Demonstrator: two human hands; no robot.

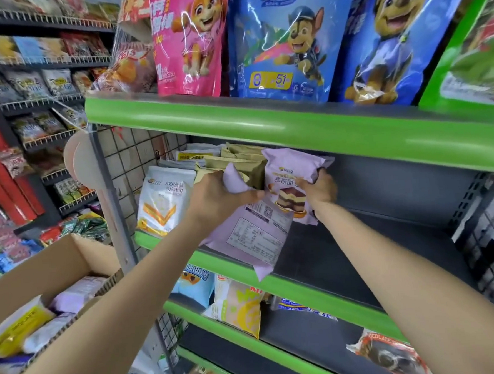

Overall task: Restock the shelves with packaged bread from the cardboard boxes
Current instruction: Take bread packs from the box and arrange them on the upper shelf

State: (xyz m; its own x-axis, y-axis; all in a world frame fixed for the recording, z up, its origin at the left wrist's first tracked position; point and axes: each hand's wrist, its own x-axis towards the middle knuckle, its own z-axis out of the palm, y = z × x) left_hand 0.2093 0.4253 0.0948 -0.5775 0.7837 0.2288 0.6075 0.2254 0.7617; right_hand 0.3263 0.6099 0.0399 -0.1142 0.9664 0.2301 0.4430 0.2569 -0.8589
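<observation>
Cardboard box [57, 265]: lower left of frame, bread packs inside.
Shelf [347, 287]: mid-frame, bare to the right.
Lilac bread packs [254, 229]: centre; one upright, one lying flat, long axis diagonal.
Left hand [220, 200]: grips flat pack.
Right hand [321, 186]: clutches upright pack.

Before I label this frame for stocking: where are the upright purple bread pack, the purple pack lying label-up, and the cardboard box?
upright purple bread pack [290, 181]: head view, on its printed front above the cake picture.
purple pack lying label-up [257, 232]: head view, on its white nutrition label.
cardboard box [42, 268]: head view, on its raised flap.
</observation>
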